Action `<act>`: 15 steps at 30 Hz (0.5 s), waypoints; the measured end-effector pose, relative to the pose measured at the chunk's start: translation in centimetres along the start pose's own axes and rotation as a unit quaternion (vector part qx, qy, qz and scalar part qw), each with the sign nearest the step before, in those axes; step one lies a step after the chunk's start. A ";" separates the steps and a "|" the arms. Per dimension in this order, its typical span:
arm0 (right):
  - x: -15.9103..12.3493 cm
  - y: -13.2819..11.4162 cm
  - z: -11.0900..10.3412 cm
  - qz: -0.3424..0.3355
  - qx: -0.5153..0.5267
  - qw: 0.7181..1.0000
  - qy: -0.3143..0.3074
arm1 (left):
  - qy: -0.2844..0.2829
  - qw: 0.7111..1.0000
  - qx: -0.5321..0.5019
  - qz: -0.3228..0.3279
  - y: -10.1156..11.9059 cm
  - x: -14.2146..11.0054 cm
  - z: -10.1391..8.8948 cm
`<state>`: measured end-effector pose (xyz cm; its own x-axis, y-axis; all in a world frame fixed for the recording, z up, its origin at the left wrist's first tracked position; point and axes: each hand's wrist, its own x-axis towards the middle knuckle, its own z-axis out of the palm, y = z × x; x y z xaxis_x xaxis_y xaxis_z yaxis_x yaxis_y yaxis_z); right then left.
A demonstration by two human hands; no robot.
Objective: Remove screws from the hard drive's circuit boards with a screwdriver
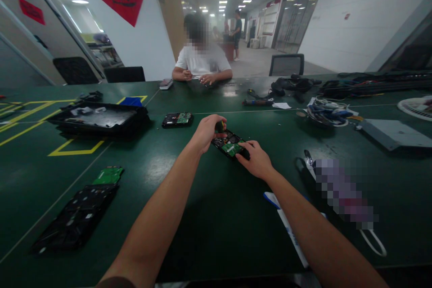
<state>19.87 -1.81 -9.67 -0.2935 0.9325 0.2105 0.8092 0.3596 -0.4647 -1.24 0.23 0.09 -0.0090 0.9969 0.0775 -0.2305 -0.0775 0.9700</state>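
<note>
A black hard drive with a green circuit board [232, 147] lies tilted across the green table in front of me. My right hand [254, 157] grips its right end, thumb at the near edge and fingers on the board. Over the drive's far left end, my left hand [207, 132] is closed with bent fingers around a small dark piece with a yellowish tint [221, 127]; its kind does not show clearly. Another hard drive [177, 119] rests beyond my left hand. At the near left are several black drives [77, 216] with a green circuit board [108, 174] at their far end.
A black tray-like casing [101, 117] stands at left. To the right are a bundle of cables [327, 112], a grey metal box [394, 134] and a blurred pouch [344, 193]. A white-and-blue strip [286, 225] lies under my right forearm. A person [202, 60] sits opposite.
</note>
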 end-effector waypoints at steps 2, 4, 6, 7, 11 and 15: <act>0.0 -0.1 0.0 0.004 -0.001 1.000 0.000 | 0.005 1.000 -0.023 -0.015 -0.1 0.0 0.2; 0.0 -0.1 -0.1 0.007 -0.002 1.000 -0.002 | 0.014 0.998 -0.049 -0.029 -0.2 0.2 0.2; 0.0 -0.1 -0.1 0.007 -0.003 1.000 -0.004 | 0.020 0.997 -0.062 -0.039 -0.3 0.4 0.2; 0.0 -0.1 -0.1 0.007 -0.003 1.000 -0.005 | 0.020 0.997 -0.062 -0.040 -0.3 0.4 0.1; 0.1 -0.1 -0.1 0.007 -0.003 1.000 -0.008 | 0.007 1.000 -0.008 0.000 -0.2 0.4 -0.3; 0.1 -0.1 0.0 0.007 -0.006 1.000 -0.002 | -0.018 0.999 0.032 0.009 0.0 0.1 -0.3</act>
<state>19.74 -1.77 -9.56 -0.2837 0.9376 0.2010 0.8188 0.3460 -0.4581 -1.54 0.31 0.02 0.0232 0.9944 0.1031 -0.1684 -0.0978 0.9809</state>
